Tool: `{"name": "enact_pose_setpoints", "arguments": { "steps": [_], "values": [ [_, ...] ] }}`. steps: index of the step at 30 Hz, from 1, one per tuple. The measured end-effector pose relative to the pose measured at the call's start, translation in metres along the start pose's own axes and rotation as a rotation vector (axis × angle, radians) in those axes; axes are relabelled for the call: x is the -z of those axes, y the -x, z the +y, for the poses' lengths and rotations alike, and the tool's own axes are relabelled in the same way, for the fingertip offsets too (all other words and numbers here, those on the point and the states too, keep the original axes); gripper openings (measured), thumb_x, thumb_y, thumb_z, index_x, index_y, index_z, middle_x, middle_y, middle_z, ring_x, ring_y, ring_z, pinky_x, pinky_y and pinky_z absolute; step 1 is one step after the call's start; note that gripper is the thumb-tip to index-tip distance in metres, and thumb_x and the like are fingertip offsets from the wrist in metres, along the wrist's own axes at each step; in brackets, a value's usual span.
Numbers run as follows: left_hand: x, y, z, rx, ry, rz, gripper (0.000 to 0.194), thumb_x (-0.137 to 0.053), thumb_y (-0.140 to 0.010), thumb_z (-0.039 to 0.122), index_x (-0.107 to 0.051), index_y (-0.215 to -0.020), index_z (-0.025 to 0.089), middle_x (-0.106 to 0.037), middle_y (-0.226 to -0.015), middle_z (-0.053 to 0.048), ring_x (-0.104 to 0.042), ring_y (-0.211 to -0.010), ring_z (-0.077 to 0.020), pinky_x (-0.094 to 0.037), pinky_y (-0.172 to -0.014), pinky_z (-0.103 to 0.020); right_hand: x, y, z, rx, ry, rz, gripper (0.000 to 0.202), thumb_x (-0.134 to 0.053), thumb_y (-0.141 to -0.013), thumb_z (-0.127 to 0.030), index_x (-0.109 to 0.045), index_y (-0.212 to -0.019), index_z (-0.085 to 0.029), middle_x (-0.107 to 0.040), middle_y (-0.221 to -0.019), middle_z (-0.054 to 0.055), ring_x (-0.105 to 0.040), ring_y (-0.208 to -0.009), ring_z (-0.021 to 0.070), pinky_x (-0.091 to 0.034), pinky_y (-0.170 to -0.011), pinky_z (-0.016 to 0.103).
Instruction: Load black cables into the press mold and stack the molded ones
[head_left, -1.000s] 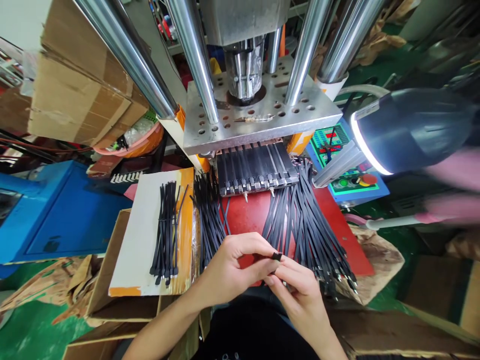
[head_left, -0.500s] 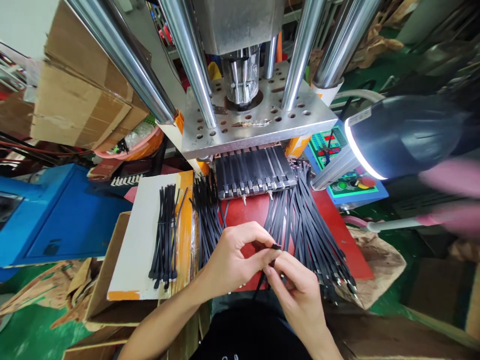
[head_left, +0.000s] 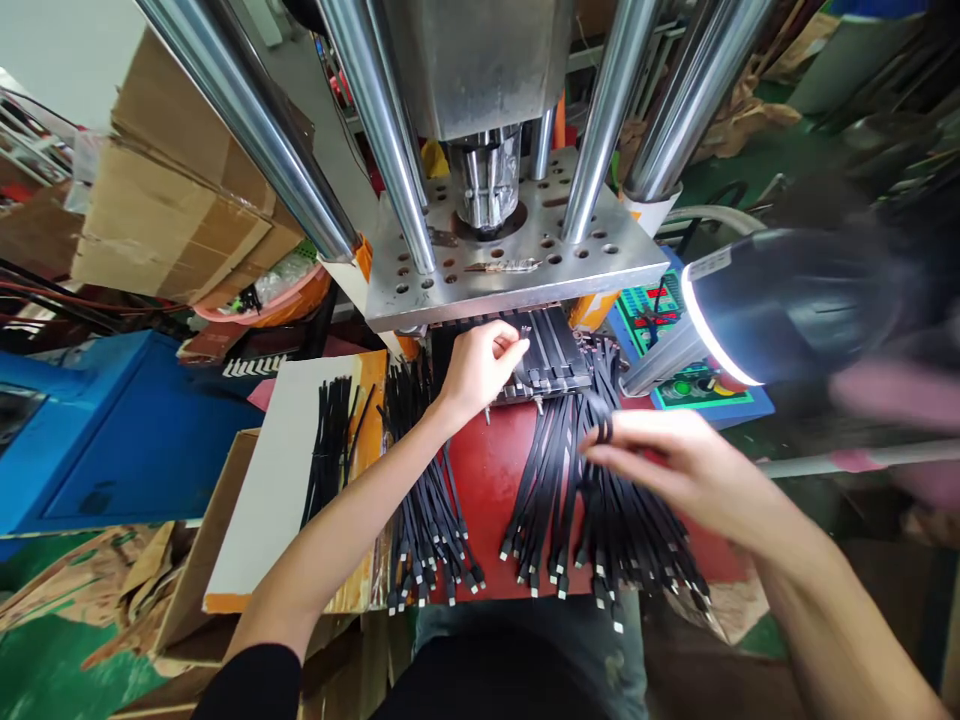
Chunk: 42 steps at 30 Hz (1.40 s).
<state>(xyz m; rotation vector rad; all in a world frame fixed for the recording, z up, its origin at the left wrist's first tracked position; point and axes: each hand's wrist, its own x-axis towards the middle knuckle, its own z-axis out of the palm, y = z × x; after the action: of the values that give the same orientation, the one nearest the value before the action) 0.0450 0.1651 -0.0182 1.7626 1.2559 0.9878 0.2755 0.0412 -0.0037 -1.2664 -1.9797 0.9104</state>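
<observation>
My left hand (head_left: 480, 368) reaches over the black mould block (head_left: 559, 375) under the press, thumb and forefinger pinched together. A small dark cable end with pale tips (head_left: 526, 331) shows at those fingertips. Several flat black cables (head_left: 556, 345) lie side by side in the block, partly hidden by this hand. To the right, my right hand (head_left: 667, 455) is closed on a black cable (head_left: 604, 428), blurred near the fingertips. Beneath it spreads a bundle of black cables (head_left: 630, 520) with metal plugs towards me. I cannot tell whether both hands hold the same cable.
A steel press plate (head_left: 517, 280) and round columns stand over the block. Another cable bundle (head_left: 427, 520) lies left on the red table (head_left: 480, 460). More cables rest on a white board (head_left: 259, 480). A lamp (head_left: 780, 300) and control box (head_left: 694, 385) stand right.
My hands were together in front of me on a small black piece. Now they are apart: the left has moved forward to the mould block, the right outward over the right bundle.
</observation>
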Motion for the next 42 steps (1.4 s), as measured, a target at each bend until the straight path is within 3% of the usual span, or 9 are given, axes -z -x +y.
{"name": "enact_pose_setpoints", "arguments": {
  "steps": [3,7,12,18,26,30,33,36,42],
  "values": [
    [-0.008,-0.01,-0.011,0.036,-0.029,0.093,0.007,-0.065,-0.098,0.019,-0.069,-0.095,0.015,-0.076,-0.084,-0.004,-0.078,-0.069,-0.0165,-0.061,-0.068,-0.025,0.021,-0.06,0.023,-0.025,-0.08,-0.045,0.054,-0.067,-0.097,-0.065,-0.057,-0.065,-0.022,-0.06,-0.066,0.0,-0.052,-0.065,0.0163,-0.042,-0.063,0.029],
    [-0.005,0.019,-0.008,-0.109,-0.109,0.044,0.033,-0.059,-0.104,0.022,-0.062,-0.137,0.014,-0.076,-0.129,-0.017,-0.083,-0.101,-0.0222,-0.069,-0.09,-0.036,0.017,-0.115,0.046,-0.032,-0.121,-0.078,0.057,-0.067,-0.092,-0.071,-0.055,-0.064,-0.023,-0.048,-0.059,-0.004,-0.041,-0.06,0.0138,-0.034,-0.06,0.029],
    [0.001,0.054,0.0,-0.539,-0.622,-0.299,0.032,-0.059,-0.109,0.025,-0.066,-0.138,0.015,-0.064,-0.154,-0.02,-0.064,-0.145,-0.0317,-0.055,-0.123,-0.051,0.015,-0.137,0.06,0.093,-0.006,-0.09,0.051,-0.065,-0.098,-0.063,-0.063,-0.069,-0.021,-0.055,-0.066,-0.002,-0.046,-0.064,0.0149,-0.035,-0.064,0.03],
    [-0.006,0.047,-0.002,-0.712,-0.87,-0.331,0.037,-0.054,-0.111,0.022,-0.064,-0.142,0.004,-0.066,-0.153,-0.023,-0.059,-0.149,-0.0352,-0.051,-0.124,-0.052,0.012,-0.139,0.069,0.176,0.054,0.015,0.044,-0.063,-0.102,-0.052,-0.061,-0.07,-0.022,-0.062,-0.074,0.002,-0.053,-0.067,0.0164,-0.041,-0.069,0.032],
    [-0.029,0.057,0.007,-0.577,-0.991,-0.272,0.055,-0.057,-0.112,0.046,-0.06,-0.152,0.009,-0.063,-0.158,-0.023,-0.056,-0.152,-0.0357,-0.044,-0.128,-0.055,0.011,-0.133,0.073,0.015,-0.057,0.044,0.019,-0.072,-0.095,-0.039,-0.073,-0.095,-0.02,-0.071,-0.082,0.003,-0.051,-0.061,0.0152,-0.045,-0.06,0.031],
    [-0.045,0.064,0.009,-0.513,-1.048,-0.204,0.055,-0.056,-0.112,0.044,-0.059,-0.152,0.007,-0.06,-0.16,-0.026,-0.054,-0.154,-0.0393,-0.044,-0.127,-0.059,0.008,-0.118,0.063,0.056,0.171,0.204,0.023,-0.064,-0.1,-0.031,-0.076,-0.117,-0.02,-0.075,-0.1,0.01,-0.063,-0.075,0.0219,-0.057,-0.076,0.039],
    [-0.053,0.065,0.014,-0.458,-1.063,-0.225,0.059,-0.059,-0.111,0.045,-0.056,-0.155,0.005,-0.055,-0.163,-0.031,-0.051,-0.156,-0.0425,-0.043,-0.126,-0.062,0.006,-0.091,0.058,0.15,0.424,0.147,0.04,-0.047,-0.106,-0.022,-0.077,-0.133,-0.02,-0.07,-0.12,0.016,-0.068,-0.102,0.0276,-0.059,-0.089,0.041],
    [-0.054,0.061,0.019,-0.401,-1.013,-0.255,0.069,-0.059,-0.108,0.051,-0.053,-0.156,0.002,-0.051,-0.166,-0.032,-0.046,-0.159,-0.044,-0.039,-0.128,-0.064,0.003,-0.074,0.056,0.109,0.638,0.079,0.047,-0.042,-0.108,-0.021,-0.078,-0.137,-0.022,-0.068,-0.117,0.017,-0.066,-0.103,0.0301,-0.058,-0.086,0.041],
    [-0.043,0.022,0.024,-0.276,-0.945,-0.262,0.059,-0.045,-0.105,0.025,-0.049,-0.158,-0.002,-0.049,-0.168,-0.03,-0.043,-0.161,-0.0393,-0.033,-0.132,-0.064,0.0,-0.114,0.057,0.034,0.733,0.08,0.051,-0.037,-0.111,-0.023,-0.074,-0.145,-0.018,-0.07,-0.114,0.023,-0.066,-0.099,0.0346,-0.054,-0.082,0.044]
  ]
}}
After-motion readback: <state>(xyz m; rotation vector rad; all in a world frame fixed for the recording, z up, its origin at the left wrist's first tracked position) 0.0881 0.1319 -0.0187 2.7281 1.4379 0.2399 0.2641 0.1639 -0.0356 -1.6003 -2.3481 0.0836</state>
